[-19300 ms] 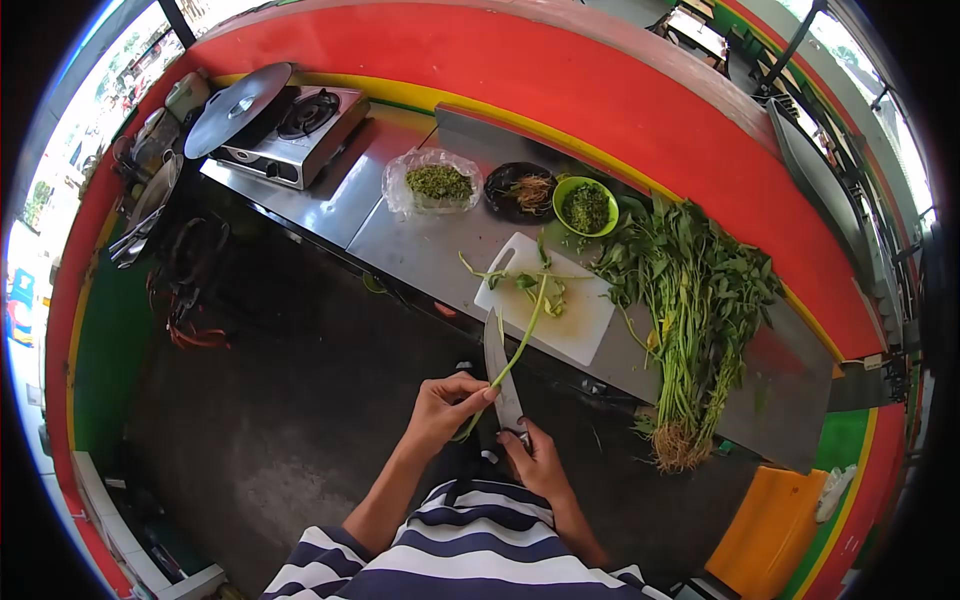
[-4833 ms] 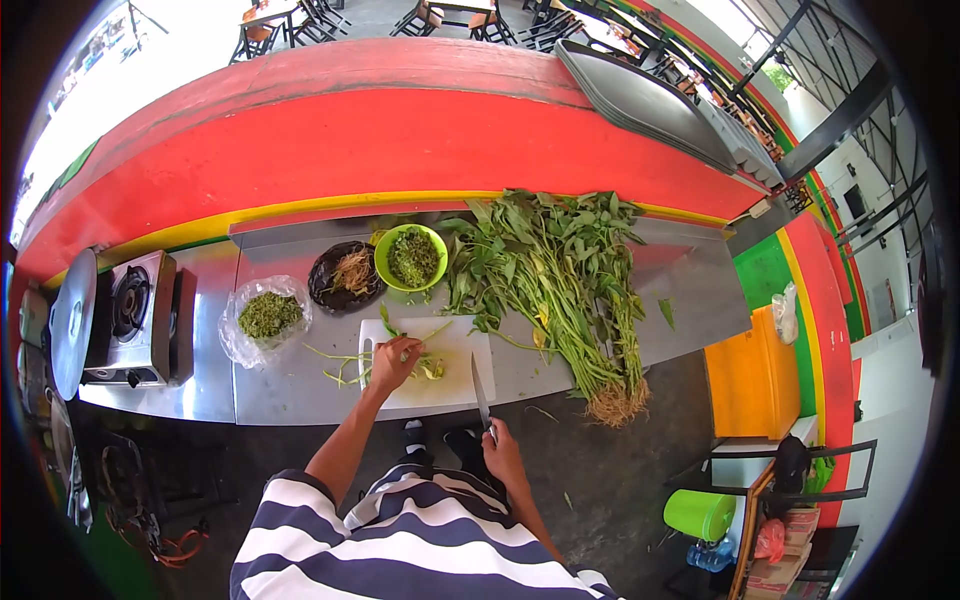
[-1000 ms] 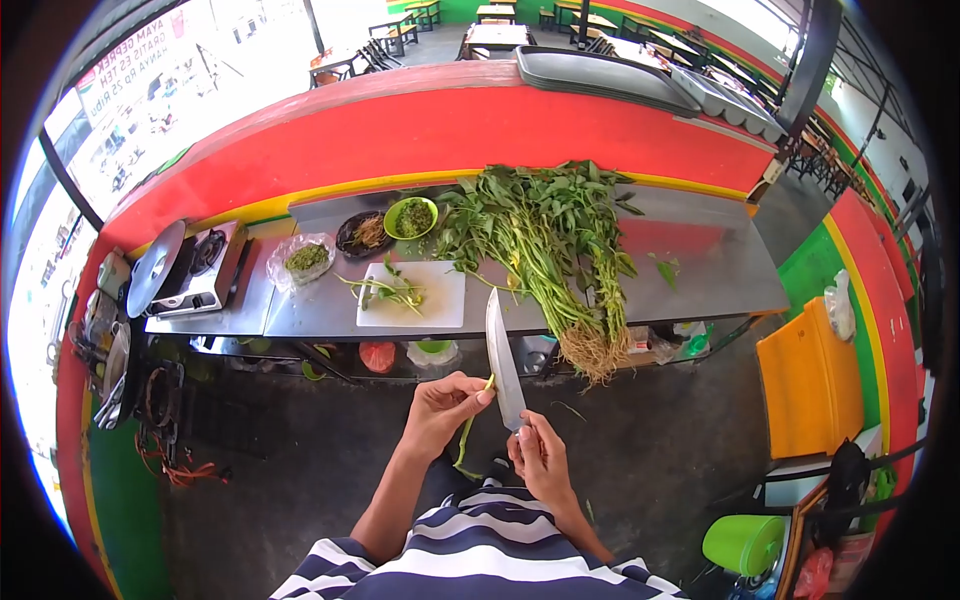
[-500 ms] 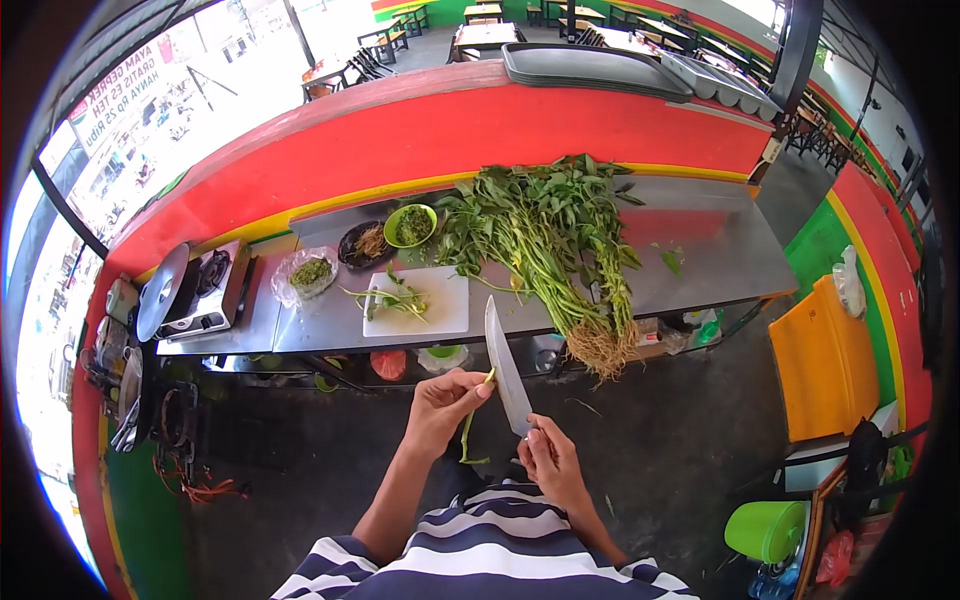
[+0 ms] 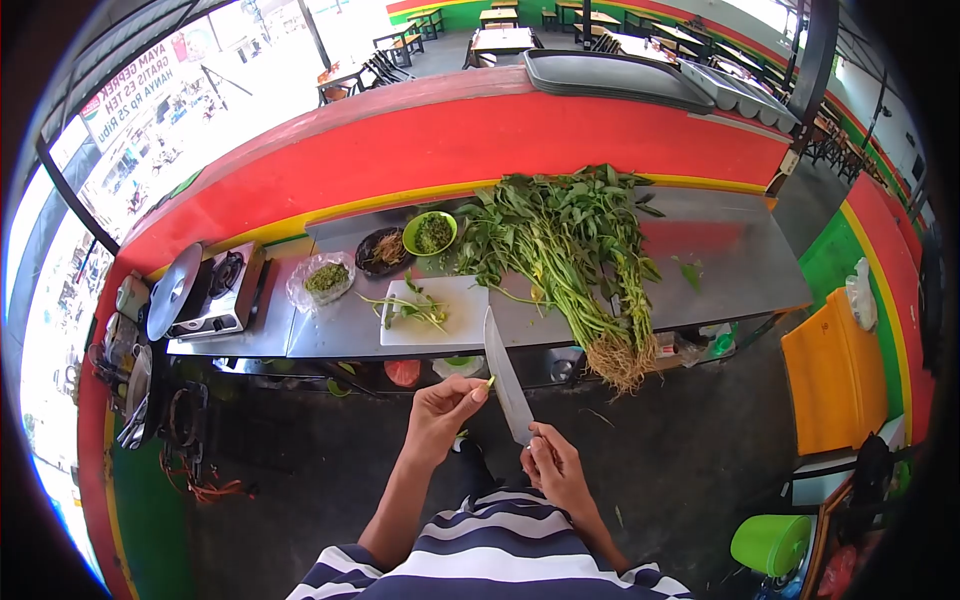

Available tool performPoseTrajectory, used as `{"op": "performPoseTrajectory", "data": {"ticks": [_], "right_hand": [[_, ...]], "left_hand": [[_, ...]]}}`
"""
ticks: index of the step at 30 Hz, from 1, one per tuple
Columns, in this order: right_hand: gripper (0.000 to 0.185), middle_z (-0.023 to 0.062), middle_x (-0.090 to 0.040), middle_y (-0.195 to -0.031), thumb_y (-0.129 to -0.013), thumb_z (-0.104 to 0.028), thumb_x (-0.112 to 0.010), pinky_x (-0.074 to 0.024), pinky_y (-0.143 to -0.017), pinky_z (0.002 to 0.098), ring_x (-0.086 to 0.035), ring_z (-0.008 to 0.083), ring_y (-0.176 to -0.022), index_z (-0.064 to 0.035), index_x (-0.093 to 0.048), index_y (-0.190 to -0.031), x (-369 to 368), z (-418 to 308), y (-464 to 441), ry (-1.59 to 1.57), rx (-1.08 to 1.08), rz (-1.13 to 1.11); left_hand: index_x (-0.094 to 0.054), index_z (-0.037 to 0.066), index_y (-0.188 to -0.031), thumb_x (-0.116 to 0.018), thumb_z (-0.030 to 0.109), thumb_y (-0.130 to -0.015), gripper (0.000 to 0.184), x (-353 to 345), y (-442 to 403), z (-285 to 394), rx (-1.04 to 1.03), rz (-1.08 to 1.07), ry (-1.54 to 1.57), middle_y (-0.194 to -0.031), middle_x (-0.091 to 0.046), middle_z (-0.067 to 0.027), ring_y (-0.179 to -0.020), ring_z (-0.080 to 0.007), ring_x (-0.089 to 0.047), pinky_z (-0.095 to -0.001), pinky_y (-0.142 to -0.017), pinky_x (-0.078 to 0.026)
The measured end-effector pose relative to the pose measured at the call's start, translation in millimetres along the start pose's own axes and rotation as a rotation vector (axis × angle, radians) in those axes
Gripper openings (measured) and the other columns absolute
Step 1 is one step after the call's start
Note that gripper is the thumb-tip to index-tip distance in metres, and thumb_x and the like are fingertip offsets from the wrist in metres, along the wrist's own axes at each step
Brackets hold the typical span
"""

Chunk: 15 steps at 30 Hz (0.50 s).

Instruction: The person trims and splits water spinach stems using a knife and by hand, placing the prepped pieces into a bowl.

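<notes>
Between thumb and fingers my left hand (image 5: pixel 447 411) pinches a short piece of green stem (image 5: pixel 490 382). My right hand (image 5: pixel 554 462) is closed on the handle of a large knife (image 5: pixel 508 385), its blade pointing up and away from me, just right of the stem piece. Beyond them a white cutting board (image 5: pixel 465 318) lies on the steel counter with cut stems and leaves (image 5: pixel 425 310) on its left part. Right of the board lies a big bundle of leafy greens (image 5: pixel 570 260), its roots (image 5: pixel 620 362) hanging at the counter's front edge.
A green bowl (image 5: pixel 431 234) of chopped greens, a black dish (image 5: pixel 383 251) with roots and a plastic bag (image 5: pixel 321 281) of chopped greens stand behind and left of the board. Farther left is a gas stove (image 5: pixel 222 290). A green bin (image 5: pixel 770 545) is at the lower right.
The longer stem that hung below my left hand no longer shows; only a short piece is at my fingertips. The knife stays beside it. The view has shifted slightly.
</notes>
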State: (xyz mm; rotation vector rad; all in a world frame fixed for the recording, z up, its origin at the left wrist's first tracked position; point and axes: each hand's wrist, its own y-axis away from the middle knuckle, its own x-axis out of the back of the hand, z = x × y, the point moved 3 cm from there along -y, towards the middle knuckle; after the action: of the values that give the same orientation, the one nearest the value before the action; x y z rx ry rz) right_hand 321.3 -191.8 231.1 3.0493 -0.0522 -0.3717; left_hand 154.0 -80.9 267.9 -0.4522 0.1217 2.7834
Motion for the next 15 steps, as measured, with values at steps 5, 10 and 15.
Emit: {"op": "performPoseTrajectory", "data": {"ticks": [5,10,15], "right_hand": [[0.026,0.0013,-0.052,-0.067,-0.105,-0.016,-0.047,-0.0339,-0.046,0.0205,-0.043,0.0029,-0.052,0.0015,-0.053,-0.123,-6,-5,-12,0.007,0.052,-0.004],[0.029,0.0022,-0.050,-0.067,-0.106,-0.018,-0.044,-0.0299,-0.042,0.0198,-0.038,0.0021,-0.048,0.0014,-0.048,-0.127,-10,-9,-25,0.024,0.114,0.006],[0.029,0.0023,-0.050,-0.066,-0.106,-0.018,-0.045,-0.0304,-0.042,0.0201,-0.038,0.0023,-0.047,0.0015,-0.048,-0.127,-18,-10,-30,-0.006,0.103,-0.004]], "left_hand": [[-0.074,0.000,-0.102,-0.071,0.007,-0.091,0.013,2,-7,14,-0.051,-0.031,-0.050,-0.092,-0.063,-0.0009,-0.085,-0.0060,-0.056,-0.0197,-0.078,-0.045],[-0.075,0.002,-0.103,-0.072,0.008,-0.090,0.014,2,-7,11,-0.046,-0.031,-0.164,-0.094,-0.064,-0.0012,-0.085,-0.0054,-0.054,-0.0199,-0.077,-0.042],[-0.073,0.001,-0.104,-0.072,0.007,-0.090,0.015,-5,-4,15,-0.126,0.062,-0.175,-0.092,-0.064,-0.0006,-0.085,-0.0059,-0.056,-0.0204,-0.079,-0.043]]}}
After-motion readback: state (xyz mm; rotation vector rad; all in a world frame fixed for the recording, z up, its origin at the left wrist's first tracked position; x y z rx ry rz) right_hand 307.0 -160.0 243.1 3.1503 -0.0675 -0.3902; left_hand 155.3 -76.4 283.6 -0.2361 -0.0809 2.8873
